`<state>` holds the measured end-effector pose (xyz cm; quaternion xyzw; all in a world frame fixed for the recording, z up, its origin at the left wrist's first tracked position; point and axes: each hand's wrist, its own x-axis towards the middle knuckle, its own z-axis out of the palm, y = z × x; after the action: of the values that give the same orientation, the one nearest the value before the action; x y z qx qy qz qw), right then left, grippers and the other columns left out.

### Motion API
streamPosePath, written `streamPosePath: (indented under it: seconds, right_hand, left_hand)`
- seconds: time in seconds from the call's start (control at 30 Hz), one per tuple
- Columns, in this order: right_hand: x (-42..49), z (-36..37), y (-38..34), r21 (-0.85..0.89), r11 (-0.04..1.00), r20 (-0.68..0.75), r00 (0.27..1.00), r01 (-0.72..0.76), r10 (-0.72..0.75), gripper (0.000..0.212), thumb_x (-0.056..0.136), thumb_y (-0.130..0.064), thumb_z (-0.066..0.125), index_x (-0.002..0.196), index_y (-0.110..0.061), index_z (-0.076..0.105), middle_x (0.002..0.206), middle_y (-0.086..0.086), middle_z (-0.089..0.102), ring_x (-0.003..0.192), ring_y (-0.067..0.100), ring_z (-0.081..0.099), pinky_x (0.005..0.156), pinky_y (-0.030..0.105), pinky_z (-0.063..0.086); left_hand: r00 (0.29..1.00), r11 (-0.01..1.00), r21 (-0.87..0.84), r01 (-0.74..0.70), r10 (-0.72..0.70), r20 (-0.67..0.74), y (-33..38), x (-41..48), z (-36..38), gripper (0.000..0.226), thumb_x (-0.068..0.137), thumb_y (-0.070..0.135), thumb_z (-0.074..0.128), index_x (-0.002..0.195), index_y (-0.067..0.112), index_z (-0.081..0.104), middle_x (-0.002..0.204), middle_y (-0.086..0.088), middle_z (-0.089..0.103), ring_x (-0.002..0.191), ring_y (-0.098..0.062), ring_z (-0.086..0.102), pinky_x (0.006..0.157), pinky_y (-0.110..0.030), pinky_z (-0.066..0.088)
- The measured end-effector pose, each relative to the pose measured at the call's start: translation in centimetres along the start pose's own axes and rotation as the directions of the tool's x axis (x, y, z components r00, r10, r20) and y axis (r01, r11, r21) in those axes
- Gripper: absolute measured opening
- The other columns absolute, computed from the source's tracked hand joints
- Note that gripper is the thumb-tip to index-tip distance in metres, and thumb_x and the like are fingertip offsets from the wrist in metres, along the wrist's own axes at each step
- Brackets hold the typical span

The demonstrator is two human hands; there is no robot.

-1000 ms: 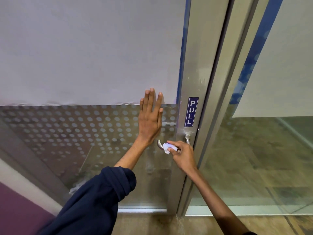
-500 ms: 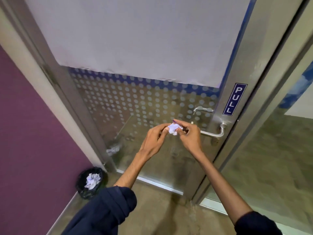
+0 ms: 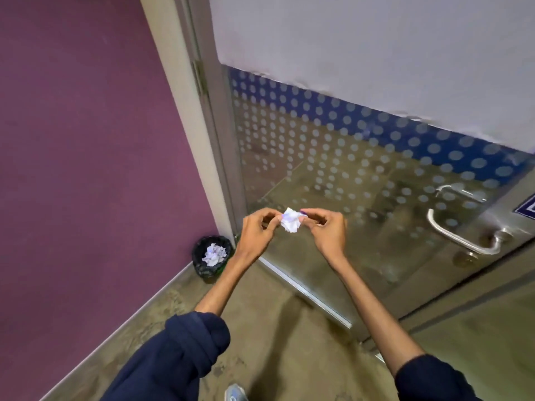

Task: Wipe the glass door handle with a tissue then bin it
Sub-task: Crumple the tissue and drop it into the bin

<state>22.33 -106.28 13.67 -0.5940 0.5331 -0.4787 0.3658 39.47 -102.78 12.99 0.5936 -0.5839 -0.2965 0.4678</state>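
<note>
A crumpled white tissue (image 3: pixel 290 223) is pinched between the fingertips of my left hand (image 3: pixel 257 233) and my right hand (image 3: pixel 325 231), held in front of the lower glass of the door. The metal lever handle (image 3: pixel 463 237) of the glass door is at the far right, well away from both hands. A small black bin (image 3: pixel 212 256) with crumpled white paper inside stands on the floor in the corner, below and to the left of my left hand.
A purple wall (image 3: pixel 86 154) fills the left side. The door frame (image 3: pixel 185 111) meets it just above the bin. The glass door (image 3: pixel 347 157) has a dotted frosted band. A brown floor (image 3: pixel 260 328) lies below, with a shoe tip (image 3: pixel 236 393) at the bottom edge.
My right hand left the handle with the tissue and my left hand came off the glass; both now hold the tissue. The view swung left and down, bringing the bin into sight.
</note>
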Motion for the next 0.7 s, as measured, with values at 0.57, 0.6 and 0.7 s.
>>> streamPosePath:
  seconds: [0.57,0.6,0.7]
  right_hand:
    - [2.7,24.5,-1.2,-0.062,0.998,0.227,0.973,-0.028,0.042,0.016,0.077,-0.003,0.077,0.093,-0.004,0.078,0.087,0.008,0.077,0.058,-0.02,0.058,0.063,-0.004,0.042]
    - [3.1,25.7,-1.1,-0.064,0.998,0.242,0.969,-0.029,0.043,0.016,0.077,-0.003,0.077,0.093,-0.003,0.078,0.087,0.008,0.077,0.058,-0.021,0.058,0.063,-0.004,0.043]
    - [4.6,28.9,-0.7,-0.07,0.997,0.278,0.959,-0.038,0.056,0.016,0.077,-0.002,0.077,0.093,-0.003,0.078,0.088,0.009,0.077,0.059,-0.02,0.059,0.062,-0.003,0.043]
  left_hand:
    - [0.979,0.945,0.275,0.175,-0.138,-0.147,-13.5,3.1,-18.6,0.018,0.103,0.016,0.05,0.1,0.007,0.067,0.093,-0.007,0.071,0.083,-0.024,0.067,0.078,-0.047,0.058]
    - [0.977,0.941,0.281,0.19,-0.151,-0.154,-14.3,3.5,-19.3,0.019,0.103,0.016,0.05,0.1,0.007,0.066,0.094,-0.008,0.071,0.083,-0.024,0.067,0.077,-0.046,0.058]
    - [0.968,0.921,0.319,0.224,-0.17,-0.186,-16.2,5.2,-21.1,0.018,0.103,0.014,0.051,0.1,0.007,0.068,0.096,-0.008,0.072,0.084,-0.021,0.065,0.075,-0.036,0.055]
